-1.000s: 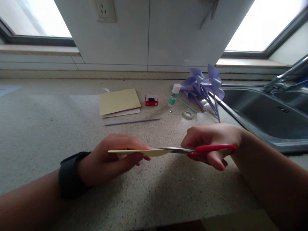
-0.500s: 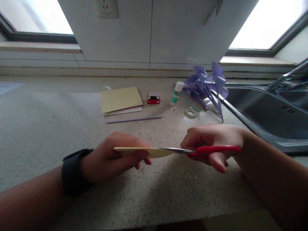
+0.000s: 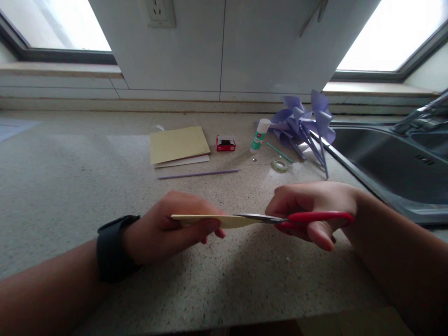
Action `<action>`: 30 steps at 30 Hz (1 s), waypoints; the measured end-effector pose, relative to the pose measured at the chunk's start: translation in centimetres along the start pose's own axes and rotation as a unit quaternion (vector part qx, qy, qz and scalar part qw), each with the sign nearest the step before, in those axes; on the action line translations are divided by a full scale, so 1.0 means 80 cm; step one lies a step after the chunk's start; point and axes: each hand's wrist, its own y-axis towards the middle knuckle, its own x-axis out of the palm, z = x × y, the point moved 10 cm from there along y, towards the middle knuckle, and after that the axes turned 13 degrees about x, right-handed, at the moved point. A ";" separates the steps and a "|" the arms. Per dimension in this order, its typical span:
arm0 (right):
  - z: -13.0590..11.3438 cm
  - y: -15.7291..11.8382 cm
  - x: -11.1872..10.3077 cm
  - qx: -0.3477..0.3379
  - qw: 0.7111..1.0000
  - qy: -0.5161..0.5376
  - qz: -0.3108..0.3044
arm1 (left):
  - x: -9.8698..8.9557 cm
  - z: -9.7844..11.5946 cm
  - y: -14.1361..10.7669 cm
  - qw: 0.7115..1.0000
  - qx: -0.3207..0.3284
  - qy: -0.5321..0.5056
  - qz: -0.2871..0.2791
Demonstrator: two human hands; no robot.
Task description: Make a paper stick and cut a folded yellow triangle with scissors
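Between the thumb and fingers of my left hand point(image 3: 178, 228) is a piece of yellow paper point(image 3: 233, 221), held nearly edge-on above the counter. My right hand point(image 3: 311, 212) grips a pair of scissors point(image 3: 318, 216) by the red handles, thumb through one loop. The blades point left and lie against the right part of the paper; whether they are parted is hard to make out from this angle. Farther back lie a stack of yellow paper sheets point(image 3: 178, 145) and a thin purple stick point(image 3: 199, 174).
Behind my hands are a small red box point(image 3: 226, 143), a glue stick point(image 3: 259, 136), a roll of tape point(image 3: 279, 165) and a short green stick point(image 3: 279, 152). Several purple paper pinwheels point(image 3: 322, 121) lie beside the metal sink point(image 3: 392, 158) at right. White paper point(image 3: 16, 128) rests far left.
Both hands, the paper and the scissors keep nearly the same pose. The whole view has shifted slightly, so everything appears a little farther right.
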 end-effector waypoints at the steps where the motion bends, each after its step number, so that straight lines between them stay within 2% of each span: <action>1: 0.000 0.001 0.000 0.000 1.000 -0.005 0.003 | 0.001 0.001 0.000 1.000 0.001 0.003 -0.006; 10: 0.001 0.006 0.005 -0.004 0.999 0.035 -0.014 | 0.004 0.005 0.003 1.000 0.005 0.010 -0.018; 19: -0.004 0.007 0.007 -0.006 1.000 -0.003 0.001 | 0.007 0.010 0.005 0.999 0.029 0.010 -0.032; 26: -0.006 0.007 0.011 0.000 1.000 0.011 -0.015 | 0.007 0.008 0.004 0.999 0.019 0.004 -0.031; 30: -0.004 0.008 0.009 0.012 1.000 0.023 -0.003 | 0.007 0.008 0.003 0.999 0.020 0.004 -0.028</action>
